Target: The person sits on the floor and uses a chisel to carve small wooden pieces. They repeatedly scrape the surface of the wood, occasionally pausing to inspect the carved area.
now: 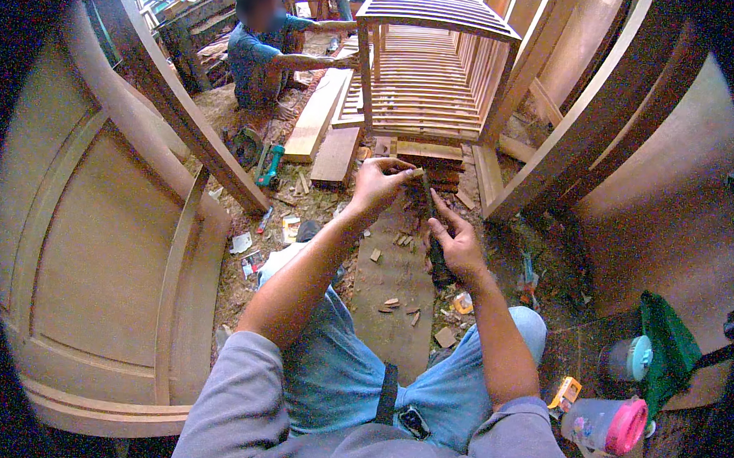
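Pale wood chip [418, 173] – pinched in the grip of the left hand [377, 184] – sits at the far end of the dark slender tool [429, 197], clasped lengthwise by the right hand [460, 243].

The right hand [459, 247] partly hides the dark tool [428, 200].

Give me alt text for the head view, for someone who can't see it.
A person's left hand pinches a small wooden piece near the end of a dark tool in the right hand, above a plank with wood bits. Beyond, a co-worker reaches toward a slatted wooden frame.
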